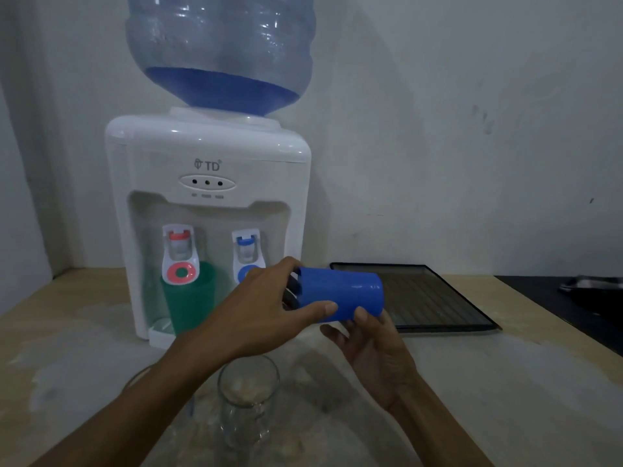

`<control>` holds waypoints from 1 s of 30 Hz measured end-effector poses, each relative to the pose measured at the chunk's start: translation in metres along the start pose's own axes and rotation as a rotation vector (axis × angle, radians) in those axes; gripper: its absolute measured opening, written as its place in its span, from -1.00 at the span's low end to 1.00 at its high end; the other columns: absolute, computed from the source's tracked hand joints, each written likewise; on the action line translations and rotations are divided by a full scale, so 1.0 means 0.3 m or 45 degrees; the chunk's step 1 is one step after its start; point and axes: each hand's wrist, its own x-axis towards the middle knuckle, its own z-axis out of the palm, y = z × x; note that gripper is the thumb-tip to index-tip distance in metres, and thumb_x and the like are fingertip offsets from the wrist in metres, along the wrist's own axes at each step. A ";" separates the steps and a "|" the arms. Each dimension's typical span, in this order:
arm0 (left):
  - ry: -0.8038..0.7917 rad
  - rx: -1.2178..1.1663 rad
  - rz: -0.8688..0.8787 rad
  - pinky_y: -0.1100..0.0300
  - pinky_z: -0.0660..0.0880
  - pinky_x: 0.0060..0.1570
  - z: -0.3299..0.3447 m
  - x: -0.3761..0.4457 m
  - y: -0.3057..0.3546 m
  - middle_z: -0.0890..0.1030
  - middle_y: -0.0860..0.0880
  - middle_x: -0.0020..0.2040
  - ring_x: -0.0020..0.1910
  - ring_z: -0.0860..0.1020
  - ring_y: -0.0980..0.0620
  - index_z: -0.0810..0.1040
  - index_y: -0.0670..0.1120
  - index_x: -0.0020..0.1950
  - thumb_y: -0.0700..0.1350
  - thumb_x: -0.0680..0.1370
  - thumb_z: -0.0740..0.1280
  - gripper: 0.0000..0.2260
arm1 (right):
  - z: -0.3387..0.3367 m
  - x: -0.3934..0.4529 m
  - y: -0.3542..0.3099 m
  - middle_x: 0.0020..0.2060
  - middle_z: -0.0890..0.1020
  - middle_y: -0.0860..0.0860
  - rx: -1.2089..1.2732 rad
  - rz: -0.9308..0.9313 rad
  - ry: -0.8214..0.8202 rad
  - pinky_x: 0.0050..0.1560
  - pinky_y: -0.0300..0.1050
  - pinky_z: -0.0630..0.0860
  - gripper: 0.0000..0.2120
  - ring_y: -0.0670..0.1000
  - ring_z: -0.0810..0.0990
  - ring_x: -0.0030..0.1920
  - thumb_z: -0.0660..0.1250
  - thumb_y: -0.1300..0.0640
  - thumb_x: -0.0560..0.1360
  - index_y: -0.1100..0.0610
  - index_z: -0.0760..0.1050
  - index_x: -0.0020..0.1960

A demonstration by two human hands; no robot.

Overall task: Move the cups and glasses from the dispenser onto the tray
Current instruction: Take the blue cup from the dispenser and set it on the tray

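Note:
A blue plastic cup [340, 293] lies on its side in the air, in front of the white water dispenser [205, 210]. My left hand [266, 305] grips its left end, thumb along the side. My right hand [367, 342] touches it from below with its fingertips. A green cup [188, 301] stands upright under the red tap. A clear glass [247, 399] stands on the counter near me; a second glass rim [135, 379] shows behind my left forearm. The dark rectangular tray [435, 298] lies to the right with nothing on it.
A large blue water bottle [219, 52] sits on top of the dispenser. The wall is close behind. At the far right a black surface [573, 305] holds a metal object. The pale counter [472, 382] stretches between me and the tray.

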 end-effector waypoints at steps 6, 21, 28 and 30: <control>-0.105 0.186 -0.009 0.02 0.47 0.34 -0.016 -0.003 -0.018 0.36 0.12 0.53 0.41 0.41 0.11 0.10 0.21 0.58 0.48 0.36 0.32 -0.11 | -0.011 0.010 -0.037 0.27 0.62 0.20 0.027 -0.144 0.163 0.16 0.16 0.60 -0.56 0.17 0.65 0.23 0.34 0.06 0.56 0.18 0.49 0.40; -0.408 0.343 0.004 0.10 0.37 0.35 -0.131 -0.003 -0.058 0.18 0.13 0.62 0.52 0.28 0.06 -0.02 0.24 0.60 0.41 0.43 0.32 -0.15 | -0.213 0.408 -0.206 0.40 0.45 0.18 -1.362 -0.268 0.739 0.08 0.01 0.55 -0.36 0.14 0.55 0.16 0.45 0.11 0.55 0.09 0.24 0.53; -0.482 0.374 -0.029 0.06 0.32 0.42 -0.156 -0.011 -0.054 0.10 0.15 0.64 0.57 0.20 0.06 -0.03 0.27 0.60 0.42 0.42 0.32 -0.14 | -0.265 0.620 -0.140 0.38 0.47 0.29 -1.943 -0.005 0.636 0.17 0.17 0.56 -0.25 0.34 0.55 0.26 0.47 0.10 0.52 0.10 0.15 0.58; -0.495 0.366 -0.040 0.07 0.32 0.42 -0.158 -0.010 -0.062 0.09 0.16 0.64 0.57 0.20 0.06 -0.04 0.28 0.60 0.43 0.42 0.32 -0.13 | -0.277 0.655 -0.119 0.34 0.51 0.31 -2.064 0.020 0.599 0.12 0.17 0.59 -0.23 0.35 0.58 0.21 0.45 0.11 0.52 0.09 0.11 0.60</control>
